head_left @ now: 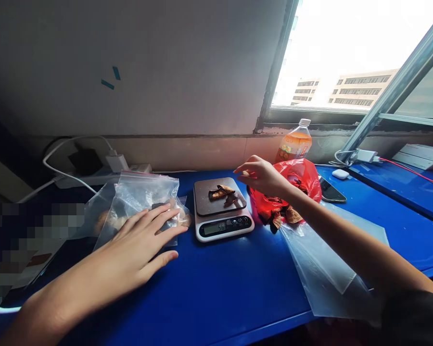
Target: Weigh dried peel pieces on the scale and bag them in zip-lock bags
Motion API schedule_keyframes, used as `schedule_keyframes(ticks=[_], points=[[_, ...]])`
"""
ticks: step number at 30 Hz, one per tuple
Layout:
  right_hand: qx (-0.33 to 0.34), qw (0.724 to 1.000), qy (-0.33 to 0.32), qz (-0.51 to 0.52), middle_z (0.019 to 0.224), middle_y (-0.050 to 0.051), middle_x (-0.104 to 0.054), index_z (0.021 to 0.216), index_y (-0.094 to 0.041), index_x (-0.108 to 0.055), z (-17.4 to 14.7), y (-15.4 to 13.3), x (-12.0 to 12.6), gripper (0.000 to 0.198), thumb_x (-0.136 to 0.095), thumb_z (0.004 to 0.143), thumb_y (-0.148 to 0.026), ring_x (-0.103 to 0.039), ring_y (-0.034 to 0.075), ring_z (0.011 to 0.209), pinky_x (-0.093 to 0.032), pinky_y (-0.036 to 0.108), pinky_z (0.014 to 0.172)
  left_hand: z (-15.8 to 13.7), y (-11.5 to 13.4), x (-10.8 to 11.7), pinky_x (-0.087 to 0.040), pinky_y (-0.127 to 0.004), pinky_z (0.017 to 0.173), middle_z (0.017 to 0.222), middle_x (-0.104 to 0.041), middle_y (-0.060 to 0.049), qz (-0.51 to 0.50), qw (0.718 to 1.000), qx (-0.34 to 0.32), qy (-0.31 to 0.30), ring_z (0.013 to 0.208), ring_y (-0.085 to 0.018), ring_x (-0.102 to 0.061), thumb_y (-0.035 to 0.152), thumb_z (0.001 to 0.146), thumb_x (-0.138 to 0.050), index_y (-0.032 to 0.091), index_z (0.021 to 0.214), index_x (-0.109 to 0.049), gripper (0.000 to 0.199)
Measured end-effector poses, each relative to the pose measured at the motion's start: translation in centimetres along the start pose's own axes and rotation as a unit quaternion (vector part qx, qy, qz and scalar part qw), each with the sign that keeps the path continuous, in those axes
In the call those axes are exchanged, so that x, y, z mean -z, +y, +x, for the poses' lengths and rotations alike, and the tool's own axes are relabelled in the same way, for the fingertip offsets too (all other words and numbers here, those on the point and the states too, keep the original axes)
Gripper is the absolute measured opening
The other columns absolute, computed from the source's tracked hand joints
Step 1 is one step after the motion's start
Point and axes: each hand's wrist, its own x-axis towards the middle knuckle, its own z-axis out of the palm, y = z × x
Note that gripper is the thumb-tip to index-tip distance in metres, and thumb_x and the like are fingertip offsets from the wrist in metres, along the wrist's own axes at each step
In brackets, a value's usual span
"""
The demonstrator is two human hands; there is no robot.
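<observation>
Right fingers (246, 166) seemingly beside dried pieces (222, 192)

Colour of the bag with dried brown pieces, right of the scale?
The bag is red; the head view shows it best.

Blue table (220, 283), red bag (310, 175), white scale (220, 210).
Plate (204, 196) silver-grey, digits (221, 226) dark; slices (222, 191) mottled brown; zip bags (144, 190) clear; bottle (299, 141) orange, cap (304, 122) white; phone (334, 191) black; charger (117, 163) white; wall (173, 72) grey, two teal strips (107, 84).
</observation>
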Motion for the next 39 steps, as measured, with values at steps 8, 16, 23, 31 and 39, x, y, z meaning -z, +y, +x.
schedule_keyframes(ticks=[8,16,23,31,39], points=[[-0.077,0.996,-0.032,0.033,0.092,0.007,-0.072,0.095,-0.017,-0.07,2.7,-2.3,-1.6,0.038,-0.062,0.087,-0.053,-0.064,0.019,0.081,-0.046,0.027,0.07,-0.4,-0.8,-0.6,-0.04,-0.058,0.112,0.154,-0.044,0.001,0.027,1.0,-0.014,0.002,0.141,-0.034,-0.04,0.05,0.097,-0.044,0.045,0.138,-0.053,0.043],[-0.106,0.987,0.099,-0.069,0.068,0.004,-0.061,0.073,-0.019,-0.062,-5.6,1.1,7.3,0.036,-0.05,0.091,-0.049,-0.053,0.015,0.061,-0.039,0.028,0.058,0.0,-0.6,-0.6,-0.04,-0.062,0.11,0.154,-0.045,-0.002,0.02,1.0,-0.009,0.003,0.141,-0.037,-0.04,0.055,0.094,-0.044,0.044,0.137,-0.054,0.046],[-0.144,0.978,0.023,-0.151,0.066,0.004,-0.063,0.064,-0.021,-0.058,-7.1,9.1,7.1,0.022,-0.053,0.081,-0.033,-0.054,0.016,0.06,-0.04,0.028,0.056,0.1,-0.1,0.0,-0.044,-0.062,0.107,0.153,-0.046,0.0,0.025,1.0,0.003,-0.009,0.14,-0.037,-0.042,0.058,0.093,-0.042,0.045,0.136,-0.055,0.047],[-0.085,0.987,-0.07,-0.117,0.081,0.007,-0.07,0.068,-0.02,-0.062,-6.3,7.7,3.4,0.012,-0.056,0.078,-0.022,-0.06,0.019,0.07,-0.046,0.028,0.065,1.3,-2.0,0.1,-0.046,-0.054,0.106,0.142,-0.059,0.0,0.009,1.0,-0.001,0.004,0.133,-0.034,-0.05,0.058,0.095,-0.04,0.041,0.132,-0.06,0.046],[-0.065,0.989,-0.111,-0.07,0.092,0.009,-0.072,0.075,-0.019,-0.066,-6.2,7.6,3.7,0.026,-0.056,0.086,-0.04,-0.064,0.022,0.081,-0.051,0.031,0.074,2.6,-3.6,0.9,-0.051,-0.039,0.102,0.146,-0.052,-0.002,-0.054,0.996,0.065,0.035,0.128,-0.028,-0.055,0.067,0.093,-0.039,0.035,0.131,-0.06,0.054]])
